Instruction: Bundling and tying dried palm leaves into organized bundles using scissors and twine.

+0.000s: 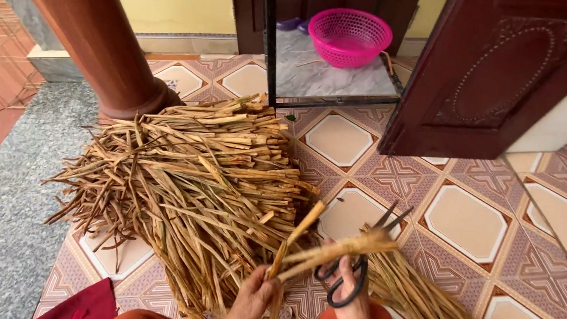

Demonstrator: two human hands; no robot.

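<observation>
Strip: your left hand (247,306) has its grip clenched around a dry tan leaf strip (295,237), which rises upright and tilts to the right.
Bundle: a thin bundle of strips (337,249) lies slanted across your right hand (350,294).
Scissors: your right grip grasps black scissors (353,265) through the handle loops, blades parted and pointing up to the right.
Pile: a large heap of dried leaves (187,184) lies on the tiled floor (467,222), just left of your hands.
Farther: a wooden pillar (91,24), a dark door (507,71) and a pink basket (349,36) stand beyond.
</observation>
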